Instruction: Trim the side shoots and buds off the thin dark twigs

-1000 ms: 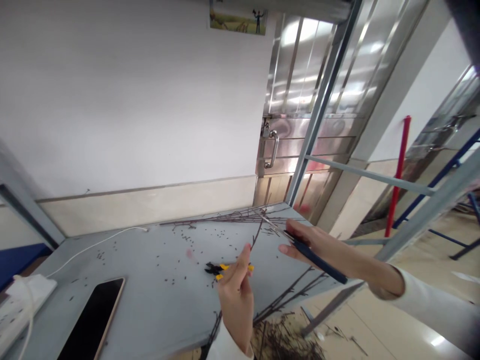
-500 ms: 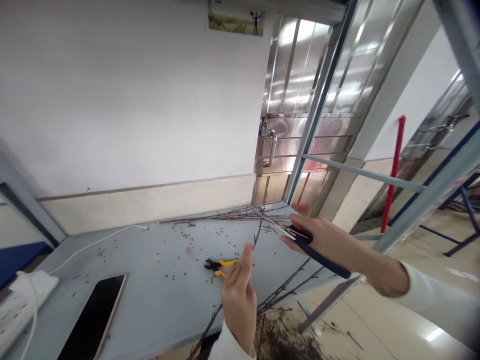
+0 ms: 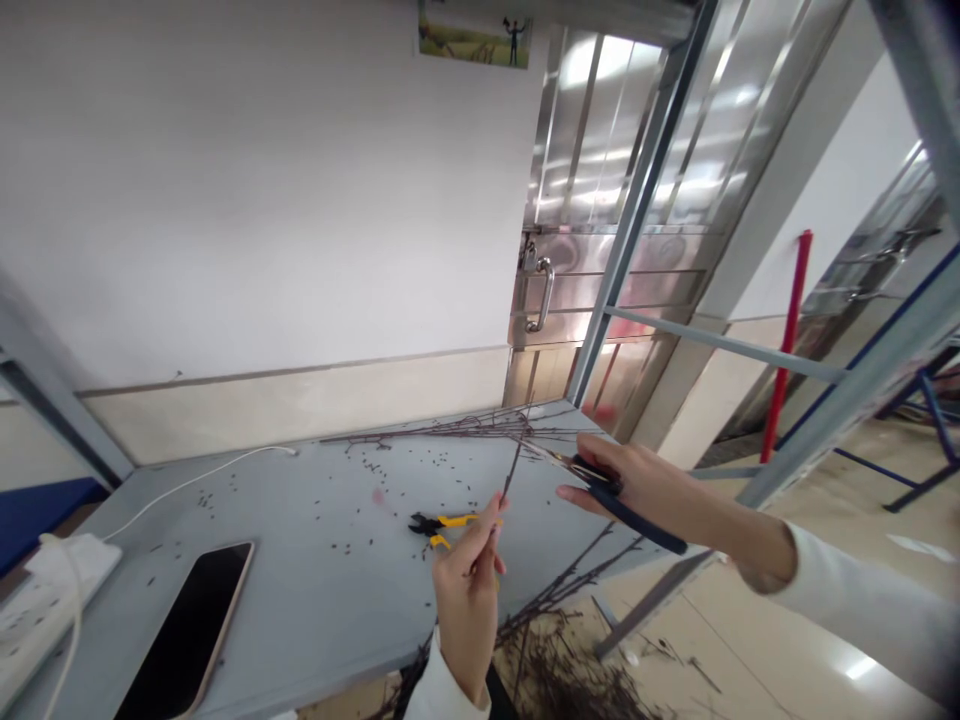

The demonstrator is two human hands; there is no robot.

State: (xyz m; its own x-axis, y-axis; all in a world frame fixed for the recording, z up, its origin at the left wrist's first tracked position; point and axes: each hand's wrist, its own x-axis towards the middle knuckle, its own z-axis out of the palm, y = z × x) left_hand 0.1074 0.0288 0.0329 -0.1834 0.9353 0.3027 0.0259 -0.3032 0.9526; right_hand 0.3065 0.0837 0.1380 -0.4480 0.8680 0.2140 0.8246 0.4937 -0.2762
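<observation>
Between the fingertips of my left hand [image 3: 469,575] a thin dark twig [image 3: 513,470] stands up, tilted slightly right. My right hand [image 3: 637,480] grips scissors [image 3: 626,515] with dark blue handles and silver blades. The blades point left, and their tips reach the upper part of the twig; whether they touch it I cannot tell. Just left of my left hand lie cutters [image 3: 427,525] with black jaws and yellow handles, partly hidden by the hand. Small dark clippings are scattered over the grey tabletop [image 3: 300,590].
A bundle of twigs [image 3: 420,434] lies along the table's back edge. More branches [image 3: 570,580] stick out over the front right edge, above a heap of twigs [image 3: 585,680]. A phone [image 3: 191,620] and a white power strip [image 3: 52,610] are at left. A metal post [image 3: 637,220] rises behind.
My left hand has turned and moved slightly left and down, its fingers now pinching the twig. The twig stands straighter. My right hand has shifted slightly left with the scissors.
</observation>
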